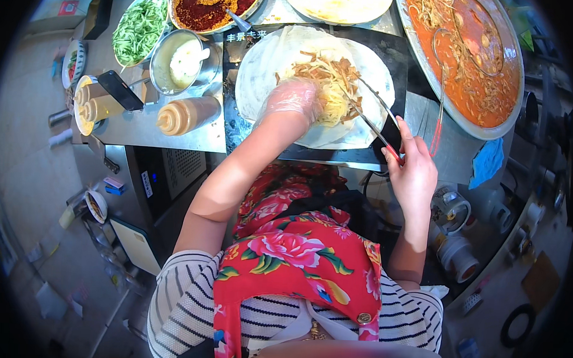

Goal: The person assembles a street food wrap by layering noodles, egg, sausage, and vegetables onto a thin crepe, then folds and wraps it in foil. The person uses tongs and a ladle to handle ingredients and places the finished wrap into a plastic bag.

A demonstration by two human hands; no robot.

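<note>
Gripping the metal tongs (370, 119) by their red-tipped handle end, your right hand (413, 171) is closed around them. Their long axis runs up and to your left from the grip, tips in the shredded filling (324, 85) on the flatbread (265, 64). Your gloved left hand (292, 98) presses that filling, nearer it than the grip.

Pale wrap (265, 64) with yellow shreds (331, 86), red-handled silver tongs (370, 119), red floral apron (296, 249), striped shirt (181, 301)
</note>
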